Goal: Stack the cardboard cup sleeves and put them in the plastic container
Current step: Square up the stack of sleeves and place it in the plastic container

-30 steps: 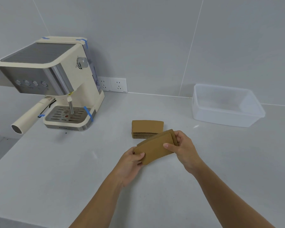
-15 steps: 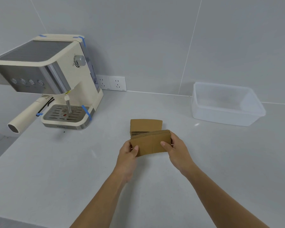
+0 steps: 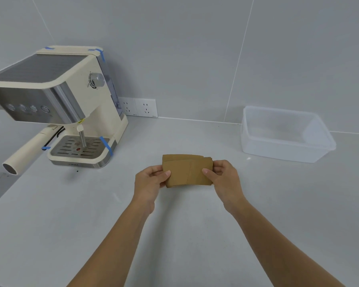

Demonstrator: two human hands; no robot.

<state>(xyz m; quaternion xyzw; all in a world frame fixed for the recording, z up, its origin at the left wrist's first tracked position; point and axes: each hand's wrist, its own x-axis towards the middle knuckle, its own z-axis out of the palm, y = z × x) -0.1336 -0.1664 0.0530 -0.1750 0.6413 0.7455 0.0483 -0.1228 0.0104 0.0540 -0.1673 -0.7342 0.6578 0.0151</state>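
Cardboard cup sleeves [image 3: 188,171] are bunched in a stack just above the bench [image 3: 91,214], long axis left-right, left hand [image 3: 151,180] and right hand [image 3: 224,177] each pinching an end. The empty plastic container [image 3: 286,135] sits far right, nearer the right hand's grip.

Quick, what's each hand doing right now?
Left hand: closed on the left end of the cardboard sleeves.
Right hand: closed on the right end of the same sleeves.
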